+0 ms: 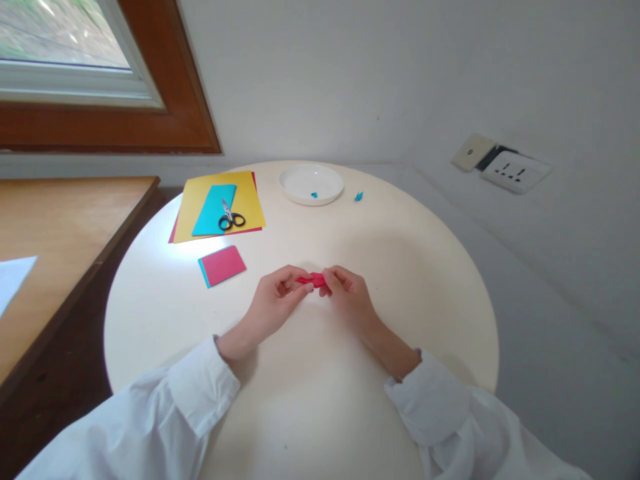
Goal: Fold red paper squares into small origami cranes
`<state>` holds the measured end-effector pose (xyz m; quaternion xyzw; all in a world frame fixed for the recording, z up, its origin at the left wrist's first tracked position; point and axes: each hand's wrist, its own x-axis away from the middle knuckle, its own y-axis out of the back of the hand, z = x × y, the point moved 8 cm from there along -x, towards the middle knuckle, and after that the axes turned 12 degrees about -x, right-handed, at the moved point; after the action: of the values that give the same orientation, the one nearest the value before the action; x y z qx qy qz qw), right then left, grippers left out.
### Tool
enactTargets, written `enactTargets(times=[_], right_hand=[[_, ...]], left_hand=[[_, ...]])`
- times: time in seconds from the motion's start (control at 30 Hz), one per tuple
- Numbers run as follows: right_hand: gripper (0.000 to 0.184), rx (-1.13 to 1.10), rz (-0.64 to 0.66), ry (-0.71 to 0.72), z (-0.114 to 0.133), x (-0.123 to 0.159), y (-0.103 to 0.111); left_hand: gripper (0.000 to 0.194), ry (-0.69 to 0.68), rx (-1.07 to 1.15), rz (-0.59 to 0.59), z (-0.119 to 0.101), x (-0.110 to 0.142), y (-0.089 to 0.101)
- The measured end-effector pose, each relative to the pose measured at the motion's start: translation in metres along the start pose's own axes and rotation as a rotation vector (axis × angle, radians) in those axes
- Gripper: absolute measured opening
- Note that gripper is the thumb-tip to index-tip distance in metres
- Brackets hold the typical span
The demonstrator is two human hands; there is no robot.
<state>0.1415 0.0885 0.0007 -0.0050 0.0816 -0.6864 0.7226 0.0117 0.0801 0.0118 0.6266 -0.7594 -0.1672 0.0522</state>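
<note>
Between my two hands is a small folded piece of red paper (316,280), held just above the white round table (310,413). My left hand (280,293) pinches its left end between thumb and fingers. On the right end, my right hand (350,292) grips it with thumb and forefinger, and the fingertips cover part of the paper. Left of my left hand lies a small stack of paper squares (225,265), red on top with blue showing along the edge.
Scissors (230,217) with black handles lie on blue paper (213,210), over yellow (195,200) and red sheets. A white plate (311,171) at the back holds a small blue paper piece (314,195); a folded blue piece (359,197) lies beside it. A wooden desk (75,233) stands left.
</note>
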Motion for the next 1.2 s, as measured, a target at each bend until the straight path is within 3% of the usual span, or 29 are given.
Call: enactTargets(times=[0.17,0.3,0.57,1.2], right_hand=[[0.028,-0.204,0.043,0.032,0.005,0.003,-0.005],[0.018,-0.176,0.091,0.079,0.011,0.006,-0.009],[0.012,-0.124,0.023,0.105,0.010,0.005,-0.003],[0.016,-0.096,0.030,0.104,0.010,0.007,-0.008]], left_hand=[[0.015,0.019,0.040,-0.059,-0.004,-0.002,0.005],[0.014,0.017,0.060,-0.057,-0.005,-0.003,0.005],[0.017,-0.008,0.086,-0.067,-0.004,-0.001,0.006],[0.007,0.008,-0.003,-0.141,0.003,0.000,0.008]])
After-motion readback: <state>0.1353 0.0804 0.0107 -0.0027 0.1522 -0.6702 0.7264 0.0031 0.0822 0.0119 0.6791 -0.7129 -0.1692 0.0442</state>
